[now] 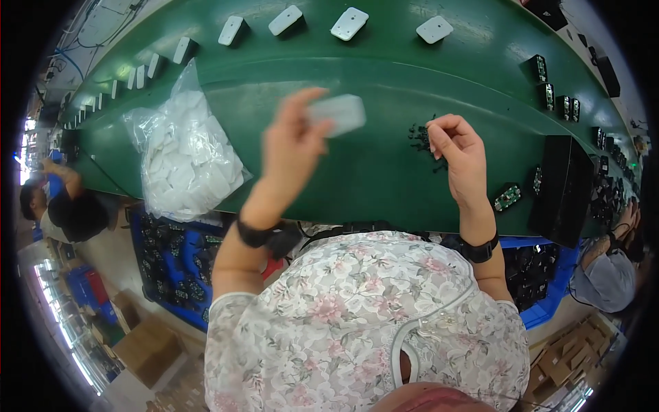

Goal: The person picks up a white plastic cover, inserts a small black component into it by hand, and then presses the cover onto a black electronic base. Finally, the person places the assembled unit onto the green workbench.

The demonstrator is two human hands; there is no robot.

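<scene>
Presently left hand pinches blurred white plastic cover above green belt; right hand fingers pinched beside small black parts, contents indiscernible.

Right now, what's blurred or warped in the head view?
Head view: the left hand and the small white plastic cover it holds are motion-smeared; the right hand is sharper; the green conveyor belt bows from fisheye; glare streaks its top.

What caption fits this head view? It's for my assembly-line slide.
Left hand lifts a white cover over the green belt; right hand pinches at small black parts.
</scene>
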